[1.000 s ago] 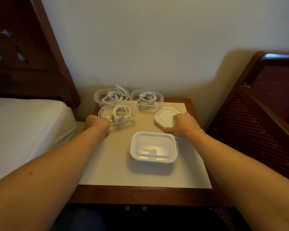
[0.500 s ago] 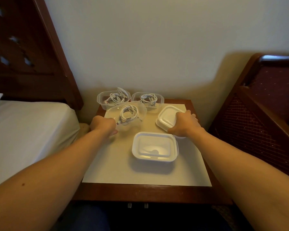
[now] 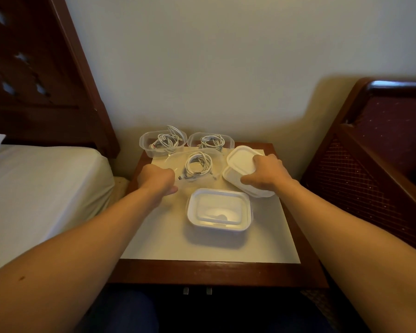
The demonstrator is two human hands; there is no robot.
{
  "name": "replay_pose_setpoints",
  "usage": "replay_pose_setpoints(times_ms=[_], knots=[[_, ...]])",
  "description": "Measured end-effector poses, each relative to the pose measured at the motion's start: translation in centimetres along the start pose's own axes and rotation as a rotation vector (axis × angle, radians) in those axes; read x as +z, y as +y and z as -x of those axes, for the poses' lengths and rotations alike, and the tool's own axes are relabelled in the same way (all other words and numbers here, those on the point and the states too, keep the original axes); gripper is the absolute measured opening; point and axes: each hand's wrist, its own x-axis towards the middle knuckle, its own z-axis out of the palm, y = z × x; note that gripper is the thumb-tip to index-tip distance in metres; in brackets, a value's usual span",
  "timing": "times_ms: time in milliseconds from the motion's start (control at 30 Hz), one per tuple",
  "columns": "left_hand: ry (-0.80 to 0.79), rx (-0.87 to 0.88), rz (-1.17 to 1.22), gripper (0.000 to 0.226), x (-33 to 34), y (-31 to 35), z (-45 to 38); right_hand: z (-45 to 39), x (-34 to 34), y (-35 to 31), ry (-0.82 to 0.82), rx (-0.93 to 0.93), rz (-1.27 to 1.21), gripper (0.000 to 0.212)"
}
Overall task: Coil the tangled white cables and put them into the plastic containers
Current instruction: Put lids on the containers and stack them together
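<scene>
Three clear plastic containers with coiled white cables stand on the bedside table. My left hand [image 3: 157, 179] grips the near edge of the front container [image 3: 215, 164], which is tilted and holds a coiled cable [image 3: 198, 165]. Behind it stand the back left container [image 3: 145, 144] and the back right container [image 3: 228, 141], each with a cable inside. My right hand [image 3: 265, 173] holds a stack of white lids [image 3: 240, 159], tilted up off the table. Another white lid [image 3: 219, 209] lies flat in the middle.
The wooden table [image 3: 202, 270] has a pale top. A bed with a white sheet [image 3: 41, 188] lies to the left under a dark headboard [image 3: 34, 68]. A dark wooden chair [image 3: 380, 152] stands at the right. The wall is right behind the containers.
My left hand has pulled the front container toward me and tilted it. My right hand has lifted the stack of lids off the table.
</scene>
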Motion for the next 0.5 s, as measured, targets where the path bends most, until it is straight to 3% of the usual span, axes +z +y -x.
replay_pose_setpoints(times_ms=[67, 233, 367, 500], knots=[[-0.022, 0.021, -0.054, 0.017, -0.2, 0.0, 0.5, 1.0, -1.0, -0.2, 0.068, 0.003, -0.099, 0.083], [-0.134, 0.023, 0.113, 0.009, -0.2, 0.0, 3.9, 4.1, -3.3, -0.9, 0.147, -0.101, -0.296, 0.080], [-0.187, 0.008, 0.054, 0.007, -0.2, -0.5, 6.6, 8.1, -4.7, -1.6, 0.042, -0.288, -0.297, 0.083], [-0.208, 0.013, 0.042, 0.007, 0.1, -1.9, 8.3, 11.4, -4.9, -2.2, -0.129, -0.448, -0.142, 0.080]])
